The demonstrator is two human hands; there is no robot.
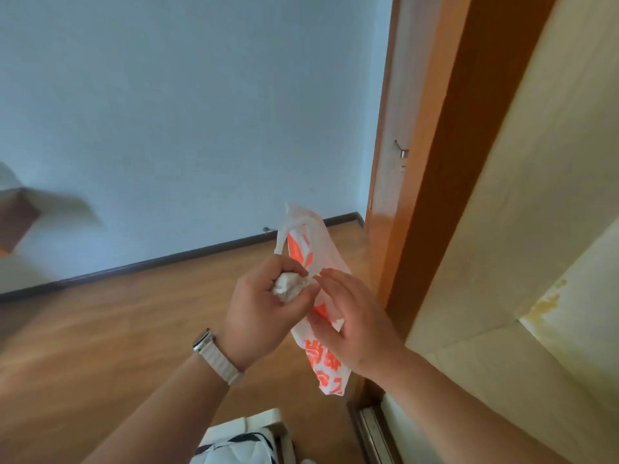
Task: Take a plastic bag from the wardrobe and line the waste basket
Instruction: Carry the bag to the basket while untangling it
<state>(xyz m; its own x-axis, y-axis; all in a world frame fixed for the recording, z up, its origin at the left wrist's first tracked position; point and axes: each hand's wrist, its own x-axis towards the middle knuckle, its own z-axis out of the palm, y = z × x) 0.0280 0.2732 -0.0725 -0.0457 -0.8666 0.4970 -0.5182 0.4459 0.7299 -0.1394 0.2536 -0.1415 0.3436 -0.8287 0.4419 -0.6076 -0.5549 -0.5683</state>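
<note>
A white plastic bag (303, 246) with orange print hangs in the air between my two hands, above the wooden floor. My left hand (264, 306), with a watch on its wrist, is closed around a crumpled white wad of the bag. My right hand (348, 316) pinches the printed part of the same bag just right of that wad, and the bag's lower end dangles below it. The wardrobe (522, 229) stands close on the right, its pale interior panels visible. No waste basket is visible.
An orange-brown wooden frame (435, 162) rises just right of my hands, with a small metal hook on it. A pale blue wall and dark skirting board lie ahead. A white object with a dark pattern (241, 440) sits at the bottom edge.
</note>
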